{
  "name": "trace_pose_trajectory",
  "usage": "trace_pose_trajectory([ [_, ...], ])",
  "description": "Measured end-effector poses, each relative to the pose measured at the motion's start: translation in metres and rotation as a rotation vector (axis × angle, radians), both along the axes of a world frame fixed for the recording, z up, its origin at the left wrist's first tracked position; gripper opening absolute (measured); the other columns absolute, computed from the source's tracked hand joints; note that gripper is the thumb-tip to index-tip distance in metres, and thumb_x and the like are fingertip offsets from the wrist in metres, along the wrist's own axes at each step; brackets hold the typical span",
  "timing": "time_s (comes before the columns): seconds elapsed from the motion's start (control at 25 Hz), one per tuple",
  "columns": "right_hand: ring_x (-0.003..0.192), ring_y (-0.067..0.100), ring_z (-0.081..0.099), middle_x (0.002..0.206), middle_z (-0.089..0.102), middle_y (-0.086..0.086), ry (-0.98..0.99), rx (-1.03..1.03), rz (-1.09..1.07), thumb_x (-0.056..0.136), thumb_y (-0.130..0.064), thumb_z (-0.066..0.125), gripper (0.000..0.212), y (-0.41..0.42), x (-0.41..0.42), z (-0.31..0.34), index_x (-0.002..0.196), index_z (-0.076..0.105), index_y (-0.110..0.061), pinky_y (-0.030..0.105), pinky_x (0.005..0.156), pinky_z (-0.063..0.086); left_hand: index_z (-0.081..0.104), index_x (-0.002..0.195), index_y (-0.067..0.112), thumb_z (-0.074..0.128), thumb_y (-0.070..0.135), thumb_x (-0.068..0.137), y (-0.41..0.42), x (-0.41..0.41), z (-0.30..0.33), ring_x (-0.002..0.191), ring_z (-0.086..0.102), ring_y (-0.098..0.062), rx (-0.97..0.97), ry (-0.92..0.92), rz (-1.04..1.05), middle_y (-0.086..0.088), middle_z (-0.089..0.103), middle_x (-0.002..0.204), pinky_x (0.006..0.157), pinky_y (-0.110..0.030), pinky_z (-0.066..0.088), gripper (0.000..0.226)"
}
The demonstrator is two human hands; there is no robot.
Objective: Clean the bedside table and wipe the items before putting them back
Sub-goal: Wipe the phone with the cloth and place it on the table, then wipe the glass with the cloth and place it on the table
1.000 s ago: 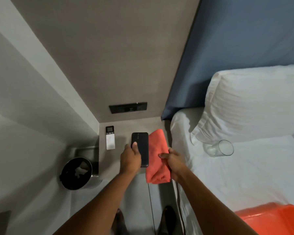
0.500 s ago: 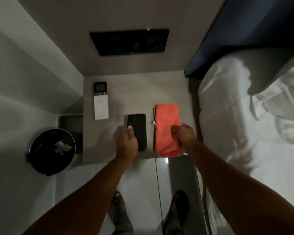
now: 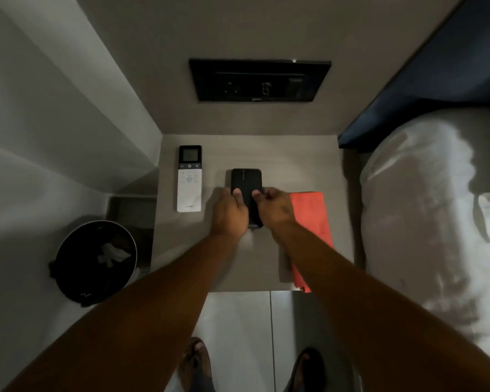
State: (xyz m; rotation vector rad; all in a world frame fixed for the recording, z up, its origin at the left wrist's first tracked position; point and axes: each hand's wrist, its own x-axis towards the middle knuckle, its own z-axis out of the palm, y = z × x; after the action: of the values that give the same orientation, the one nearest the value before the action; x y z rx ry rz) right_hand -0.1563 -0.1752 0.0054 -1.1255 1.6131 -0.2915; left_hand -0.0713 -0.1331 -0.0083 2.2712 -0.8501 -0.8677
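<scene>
The bed [image 3: 425, 210] fills the right side, its white bedding bulging close against the right edge of the bedside table [image 3: 280, 154]. Walls box the table in at the back and on the left, so only its front edge, above the tiled floor [image 3: 238, 321], is open. A round black bin [image 3: 94, 261] stands on the floor just beside the table's front-left corner, with crumpled white paper inside. On the back wall a black switch panel [image 3: 259, 80] hangs above the tabletop.

The back strip of the table is bare. A folded red cloth [image 3: 311, 216] lies along the right side, its near end overhanging the front edge (the right forearm crosses over it). A white remote [image 3: 189, 182] lies flat near the left edge, screen toward the wall.

Between remote and cloth lies a black phone [image 3: 246, 193], lengthwise toward the wall. The left hand [image 3: 228, 213] and the right hand [image 3: 275, 207] both clasp it from either side, thumbs pressed on its dark face, fingers curled around its edges. Whether it rests on the table or is lifted slightly cannot be told.
</scene>
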Motion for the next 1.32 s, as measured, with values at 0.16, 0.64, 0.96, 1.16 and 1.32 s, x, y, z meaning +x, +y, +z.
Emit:
trace_pose_trajectory([
  [0.16, 0.104, 0.030, 0.070, 0.111, 0.074, 0.015, 0.179, -0.017, 0.064, 0.091, -0.021, 0.068, 0.024, -0.045, 0.022, -0.019, 0.109, 0.075, -0.006, 0.030, 0.091, 0.054, 0.058, 0.116, 0.000, 0.046, 0.025, 0.101, -0.038, 0.026, -0.011, 0.105, 0.064, -0.038, 0.184, -0.155, -0.082, -0.022, 0.066, 0.117, 0.086, -0.040, 0.053, 0.031],
  [0.64, 0.100, 0.026, 0.071, 0.107, 0.076, 0.012, 0.160, -0.093, 0.018, 0.086, -0.012, 0.073, 0.015, -0.037, 0.005, -0.016, 0.099, 0.077, -0.009, 0.028, 0.091, 0.054, 0.065, 0.111, 0.001, 0.062, 0.028, 0.097, -0.041, 0.034, -0.005, 0.108, 0.066, -0.034, 0.260, -0.216, -0.101, -0.020, 0.069, 0.115, 0.074, -0.031, 0.043, 0.031],
  [0.96, 0.075, 0.022, 0.072, 0.084, 0.076, 0.011, -0.024, -0.262, -0.510, 0.085, -0.003, 0.066, 0.014, 0.035, -0.150, 0.091, 0.090, 0.073, -0.015, 0.044, 0.083, 0.061, 0.065, 0.122, 0.001, 0.066, 0.005, 0.083, -0.024, -0.102, 0.080, 0.100, 0.067, -0.031, -0.258, -0.028, -0.473, -0.019, 0.065, 0.115, 0.095, -0.032, 0.051, 0.039],
  [1.16, 0.063, 0.019, 0.071, 0.064, 0.072, -0.001, -0.011, -0.288, -0.841, 0.074, -0.012, 0.080, 0.011, 0.091, -0.299, 0.167, 0.077, 0.071, -0.018, 0.031, 0.062, 0.060, 0.062, 0.123, 0.010, 0.070, 0.011, 0.072, -0.034, -0.263, 0.162, 0.097, 0.061, -0.011, -0.490, 0.249, -0.946, -0.001, 0.062, 0.113, 0.087, -0.014, 0.049, 0.052],
  [1.32, 0.084, 0.012, 0.070, 0.092, 0.067, -0.009, 0.131, -0.390, -0.859, 0.071, -0.014, 0.083, 0.044, 0.086, -0.367, 0.191, 0.107, 0.059, -0.023, 0.034, 0.082, 0.061, 0.050, 0.138, 0.015, 0.079, 0.017, 0.068, -0.042, -0.334, 0.185, 0.120, 0.056, -0.014, -0.399, 0.284, -1.094, -0.001, 0.056, 0.133, 0.104, -0.030, 0.050, 0.076],
])
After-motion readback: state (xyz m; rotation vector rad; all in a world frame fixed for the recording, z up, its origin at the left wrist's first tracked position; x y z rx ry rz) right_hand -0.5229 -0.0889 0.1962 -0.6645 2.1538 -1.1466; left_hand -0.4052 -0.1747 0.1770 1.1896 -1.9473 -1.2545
